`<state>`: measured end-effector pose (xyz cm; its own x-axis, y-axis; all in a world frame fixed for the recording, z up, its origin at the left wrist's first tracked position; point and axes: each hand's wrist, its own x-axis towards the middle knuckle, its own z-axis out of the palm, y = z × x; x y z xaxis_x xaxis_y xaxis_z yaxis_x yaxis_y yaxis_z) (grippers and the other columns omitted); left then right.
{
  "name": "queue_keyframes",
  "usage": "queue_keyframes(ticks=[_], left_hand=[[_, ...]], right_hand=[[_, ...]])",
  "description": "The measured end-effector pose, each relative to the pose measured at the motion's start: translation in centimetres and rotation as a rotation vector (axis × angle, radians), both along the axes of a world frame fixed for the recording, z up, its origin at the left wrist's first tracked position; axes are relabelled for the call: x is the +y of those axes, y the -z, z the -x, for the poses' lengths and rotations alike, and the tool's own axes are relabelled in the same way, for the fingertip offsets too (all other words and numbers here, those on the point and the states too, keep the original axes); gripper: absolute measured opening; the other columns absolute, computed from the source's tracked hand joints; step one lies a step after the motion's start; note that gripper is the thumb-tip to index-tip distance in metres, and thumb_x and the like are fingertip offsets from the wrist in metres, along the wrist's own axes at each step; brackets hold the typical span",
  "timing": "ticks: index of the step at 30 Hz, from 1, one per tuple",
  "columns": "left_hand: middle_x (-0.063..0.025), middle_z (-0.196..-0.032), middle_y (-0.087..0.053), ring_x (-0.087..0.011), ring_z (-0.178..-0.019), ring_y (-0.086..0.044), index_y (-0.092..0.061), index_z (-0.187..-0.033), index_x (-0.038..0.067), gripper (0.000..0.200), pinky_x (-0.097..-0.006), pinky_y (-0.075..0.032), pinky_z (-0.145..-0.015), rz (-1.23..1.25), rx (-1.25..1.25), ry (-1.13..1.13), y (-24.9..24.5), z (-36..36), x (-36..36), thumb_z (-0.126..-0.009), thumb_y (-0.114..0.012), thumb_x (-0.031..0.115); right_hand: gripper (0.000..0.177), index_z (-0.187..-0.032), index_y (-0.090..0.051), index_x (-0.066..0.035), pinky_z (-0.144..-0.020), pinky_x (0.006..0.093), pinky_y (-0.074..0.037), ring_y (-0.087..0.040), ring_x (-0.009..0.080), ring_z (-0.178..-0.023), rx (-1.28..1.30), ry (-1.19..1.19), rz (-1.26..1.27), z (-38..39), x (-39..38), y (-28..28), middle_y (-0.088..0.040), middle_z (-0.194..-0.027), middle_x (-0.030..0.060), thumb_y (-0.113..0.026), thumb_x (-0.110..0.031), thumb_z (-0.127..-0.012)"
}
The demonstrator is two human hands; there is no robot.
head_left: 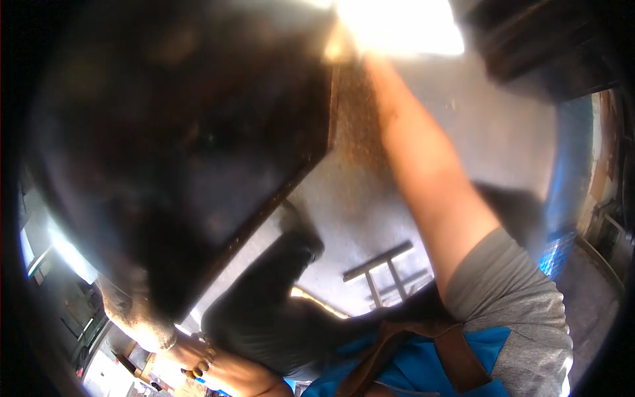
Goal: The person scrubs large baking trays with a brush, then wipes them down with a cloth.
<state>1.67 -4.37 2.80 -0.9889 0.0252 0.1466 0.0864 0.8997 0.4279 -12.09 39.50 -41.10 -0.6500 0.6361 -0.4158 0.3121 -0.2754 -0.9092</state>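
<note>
A large dark panel [218,145] with a straight, angled edge fills the upper left, very close to the camera and blurred. At its lower corner is my left hand [142,324], a beaded bracelet [202,360] on the wrist. That hand looks closed on the panel's lower end, though its fingers are partly lost in shadow. My right arm [423,159] stretches up and away past the panel's right edge. White glare [403,26] washes out my right hand, so its fingers and anything in them cannot be made out. Beneath the arm lies a pale, brown-stained surface [344,178].
A metal frame with bars [380,271] stands near my dark-trousered leg [264,298]. Dark blurred shapes [542,40] occupy the upper right. Blue mesh [555,255] shows at the right. Cluttered items [132,374] lie at lower left.
</note>
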Motion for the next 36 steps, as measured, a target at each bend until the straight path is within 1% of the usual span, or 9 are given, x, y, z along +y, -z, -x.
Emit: queue_keyframes(ticks=[14, 19, 21, 23, 24, 25, 29, 32, 36], left_hand=[[-0.0163, -0.127, -0.068, -0.0260, -0.113, -0.064, -0.060, -0.135, -0.004, 0.053, -0.0366, -0.045, -0.104, 0.072, 0.029, -0.041, -0.2, -0.3, 1.6, -0.088, -0.073, 0.018], [-0.0192, -0.125, -0.068, -0.0284, -0.116, -0.063, -0.058, -0.137, -0.005, 0.055, -0.0395, -0.045, -0.105, -0.153, -0.087, -0.094, 0.2, -0.4, 2.1, -0.084, -0.070, 0.004], [-0.0189, -0.116, -0.071, -0.0227, -0.103, -0.066, -0.058, -0.136, -0.004, 0.055, -0.0334, -0.052, -0.091, 0.075, 0.022, -0.035, 0.6, -0.2, 2.4, -0.083, -0.068, 0.002], [-0.0175, -0.111, -0.072, -0.0229, -0.098, -0.068, -0.059, -0.136, 0.000, 0.054, -0.0356, -0.052, -0.089, 0.012, -0.128, -0.141, -0.1, -0.6, 3.3, -0.084, -0.068, 0.005], [-0.0152, -0.105, -0.073, -0.0245, -0.094, -0.069, -0.060, -0.136, 0.004, 0.052, -0.0377, -0.052, -0.087, -0.087, 0.006, 0.075, 0.4, -0.1, 3.3, -0.085, -0.068, 0.007], [-0.0168, -0.106, -0.072, -0.0269, -0.095, -0.069, -0.060, -0.135, 0.003, 0.051, -0.0385, -0.052, -0.088, -0.014, -0.074, -0.098, -0.2, -1.4, 3.7, -0.085, -0.069, 0.007], [-0.0208, -0.125, -0.068, -0.0299, -0.110, -0.067, -0.054, -0.140, -0.002, 0.057, -0.0402, -0.051, -0.094, 0.000, -0.010, 0.101, -0.2, -2.7, 2.1, -0.086, -0.069, 0.010], [-0.0241, -0.119, -0.069, -0.0338, -0.110, -0.067, -0.060, -0.133, -0.003, 0.051, -0.0405, -0.050, -0.097, -0.027, -0.024, 0.108, 4.1, -1.5, 1.2, -0.084, -0.070, 0.007], [-0.0235, -0.110, -0.072, -0.0340, -0.101, -0.069, -0.064, -0.127, -0.004, 0.044, -0.0395, -0.052, -0.091, -0.147, -0.018, 0.176, 2.2, -2.6, 1.2, -0.084, -0.071, 0.005]], right_hand=[[0.026, -0.113, -0.063, 0.000, -0.067, 0.0389, -0.062, -0.072, 0.0225, -0.079, 0.586, 0.204, 0.695, -1.4, -11.3, -14.9, -0.071, -0.096, 0.0108, -0.071, -0.012, -0.092], [0.023, -0.108, -0.067, 0.000, -0.069, 0.0335, -0.058, -0.068, 0.0163, -0.076, 0.658, 0.043, 0.658, -2.4, -15.7, -24.0, -0.070, -0.091, 0.0069, -0.069, -0.010, -0.087], [0.024, -0.106, -0.067, 0.001, -0.069, 0.0323, -0.057, -0.067, 0.0149, -0.076, 0.655, -0.036, 0.588, -2.6, -16.7, -27.2, -0.070, -0.090, 0.0062, -0.070, -0.012, -0.087], [0.017, -0.101, -0.073, 0.000, -0.069, 0.0319, -0.058, -0.071, 0.0165, -0.078, 0.737, -0.069, 0.602, -2.6, -17.7, -30.7, -0.074, -0.090, 0.0081, -0.073, -0.009, -0.086], [0.018, -0.101, -0.073, -0.001, -0.069, 0.0315, -0.058, -0.071, 0.0165, -0.078, 0.762, -0.091, 0.574, -2.4, -18.1, -32.2, -0.074, -0.090, 0.0082, -0.073, -0.009, -0.086], [0.018, -0.102, -0.073, -0.001, -0.069, 0.0312, -0.058, -0.071, 0.0165, -0.078, 0.794, -0.117, 0.538, -3.1, -18.8, -34.0, -0.074, -0.090, 0.0083, -0.074, -0.009, -0.086], [0.023, -0.099, -0.070, 0.002, -0.073, 0.0323, -0.055, -0.065, 0.0133, -0.077, 0.767, -0.225, 0.385, -6.2, -19.1, -40.2, -0.070, -0.087, 0.0054, -0.070, -0.014, -0.082], [0.024, -0.105, -0.070, 0.001, -0.076, 0.0326, -0.056, -0.067, 0.0135, -0.081, 0.774, -0.273, 0.309, -5.9, -19.4, -38.3, -0.072, -0.093, 0.0056, -0.070, -0.012, -0.085], [0.028, -0.111, -0.070, -0.001, -0.081, 0.0317, -0.055, -0.067, 0.0133, -0.088, 0.775, -0.377, 0.188, -6.9, -17.7, -39.2, -0.073, -0.099, 0.0055, -0.072, -0.014, -0.086]])
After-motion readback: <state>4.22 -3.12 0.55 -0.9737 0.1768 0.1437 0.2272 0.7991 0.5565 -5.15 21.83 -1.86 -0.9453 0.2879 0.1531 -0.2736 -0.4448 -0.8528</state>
